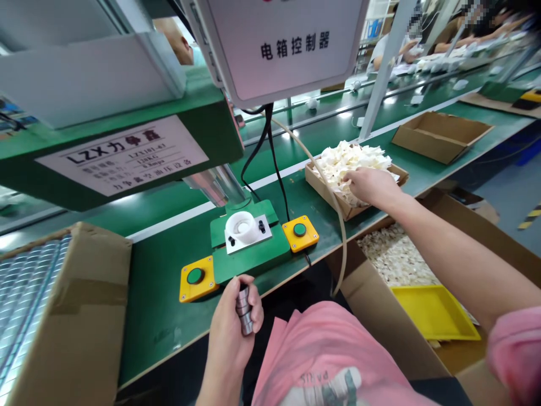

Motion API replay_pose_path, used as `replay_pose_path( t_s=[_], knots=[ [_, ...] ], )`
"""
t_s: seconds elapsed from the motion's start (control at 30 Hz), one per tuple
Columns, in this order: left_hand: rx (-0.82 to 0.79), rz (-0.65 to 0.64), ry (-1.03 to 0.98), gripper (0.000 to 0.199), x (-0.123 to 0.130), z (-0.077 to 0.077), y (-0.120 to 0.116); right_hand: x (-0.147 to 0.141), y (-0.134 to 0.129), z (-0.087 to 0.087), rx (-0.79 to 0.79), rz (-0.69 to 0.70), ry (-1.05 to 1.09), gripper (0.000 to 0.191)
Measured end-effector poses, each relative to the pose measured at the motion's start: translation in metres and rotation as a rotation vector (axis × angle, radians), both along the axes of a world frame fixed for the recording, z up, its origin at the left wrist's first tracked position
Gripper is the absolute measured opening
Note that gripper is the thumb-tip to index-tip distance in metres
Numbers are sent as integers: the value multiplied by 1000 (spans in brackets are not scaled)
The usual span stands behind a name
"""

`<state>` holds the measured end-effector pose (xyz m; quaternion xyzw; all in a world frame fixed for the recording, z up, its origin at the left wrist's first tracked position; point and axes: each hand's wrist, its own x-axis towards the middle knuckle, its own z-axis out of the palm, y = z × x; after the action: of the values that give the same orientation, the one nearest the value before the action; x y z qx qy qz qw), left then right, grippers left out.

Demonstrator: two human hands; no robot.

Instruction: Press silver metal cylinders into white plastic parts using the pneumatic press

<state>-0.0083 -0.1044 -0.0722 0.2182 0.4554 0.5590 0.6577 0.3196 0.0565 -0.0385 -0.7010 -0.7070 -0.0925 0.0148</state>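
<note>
Metal cylinders [244, 311] sit stacked in the curled left hand [230, 318].

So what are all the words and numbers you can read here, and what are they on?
"电箱控制器": on the white control box.
"LZX力争鑫": top of the label on the green machine.
"120KG": further down that label.
"力争鑫空油压设备": the label's bottom line.
"PARIS": upside down on the pink shirt.
The label's other small lines are too blurred to read surely. The red mark atop the box is cut off.
</note>
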Motion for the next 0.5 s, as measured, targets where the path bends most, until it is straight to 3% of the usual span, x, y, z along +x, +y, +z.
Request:
replay_pose_path(
  t_s=[0.23,0.4,0.5],
  knots=[
    [-7,6,2,15,0,4,-3,-5,2,1,7,3,55,30],
    [-11,28,10,14,-4,4,-3,-3,-5,12,167,-26,188,30],
    [-20,17,16,17,-1,3,-2,-18,-22,26,264,15,280,27]
  ],
)
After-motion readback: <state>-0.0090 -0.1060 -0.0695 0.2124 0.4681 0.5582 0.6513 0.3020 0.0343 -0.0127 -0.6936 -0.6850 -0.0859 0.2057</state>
